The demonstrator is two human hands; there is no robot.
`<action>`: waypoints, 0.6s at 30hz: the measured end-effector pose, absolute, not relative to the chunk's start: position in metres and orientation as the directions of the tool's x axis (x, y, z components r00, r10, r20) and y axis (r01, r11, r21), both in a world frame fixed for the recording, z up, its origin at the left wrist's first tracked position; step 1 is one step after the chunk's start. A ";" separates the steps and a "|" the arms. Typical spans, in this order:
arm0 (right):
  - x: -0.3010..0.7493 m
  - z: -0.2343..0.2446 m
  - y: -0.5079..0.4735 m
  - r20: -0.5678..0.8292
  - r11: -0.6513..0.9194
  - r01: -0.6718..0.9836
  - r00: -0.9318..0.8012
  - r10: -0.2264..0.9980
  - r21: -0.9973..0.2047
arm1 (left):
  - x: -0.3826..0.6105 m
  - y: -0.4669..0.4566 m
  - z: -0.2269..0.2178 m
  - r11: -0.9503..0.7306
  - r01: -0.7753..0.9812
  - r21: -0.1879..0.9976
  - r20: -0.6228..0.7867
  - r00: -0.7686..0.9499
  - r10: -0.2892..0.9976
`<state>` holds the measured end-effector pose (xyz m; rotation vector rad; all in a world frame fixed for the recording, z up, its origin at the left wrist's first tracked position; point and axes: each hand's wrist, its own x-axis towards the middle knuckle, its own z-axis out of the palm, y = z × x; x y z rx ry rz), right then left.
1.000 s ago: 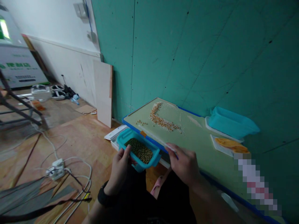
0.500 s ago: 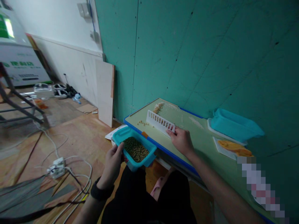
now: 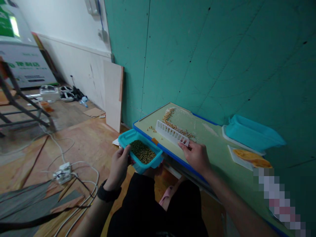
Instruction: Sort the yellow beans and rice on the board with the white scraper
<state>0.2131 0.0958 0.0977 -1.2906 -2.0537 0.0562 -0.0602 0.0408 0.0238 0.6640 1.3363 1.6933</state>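
the left hand [image 3: 119, 164] clasps the rim of the teal box [image 3: 140, 153] of green beans, just off the desk's [image 3: 212, 144] front edge, while the right hand [image 3: 196, 156] pinches one end of the light, stiff white slotted strip [image 3: 172, 134] standing near the left corner beside the tan beans [image 3: 176, 126].

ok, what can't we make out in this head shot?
Head view only:
- Left hand fingers under the teal tub: hidden by the tub.
- Inside of the far teal container: hidden by its own walls.
- Table lower right: pixelated patch covers it.
- Right hand grip on the white slotted strip: contact hidden by the hand.
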 end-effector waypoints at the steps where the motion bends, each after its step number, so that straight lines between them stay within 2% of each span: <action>1: 0.212 0.098 0.096 0.537 0.510 0.770 -0.263 0.802 -0.384 | -0.060 0.042 0.024 -0.057 -0.292 0.955 -0.100 -0.495 0.863; 10: 0.192 0.099 0.096 0.568 0.562 0.760 -0.317 0.760 -0.326 | -0.065 0.050 0.021 -0.056 -0.283 0.957 -0.096 -0.497 0.862; 15: 0.171 0.096 0.073 0.640 0.676 0.716 -0.440 0.630 -0.173 | -0.061 0.046 0.019 -0.069 -0.295 0.953 -0.089 -0.489 0.868; 18: 0.165 0.096 0.066 0.673 0.727 0.676 -0.482 0.562 -0.122 | -0.059 0.044 0.016 -0.077 -0.294 0.953 -0.079 -0.484 0.871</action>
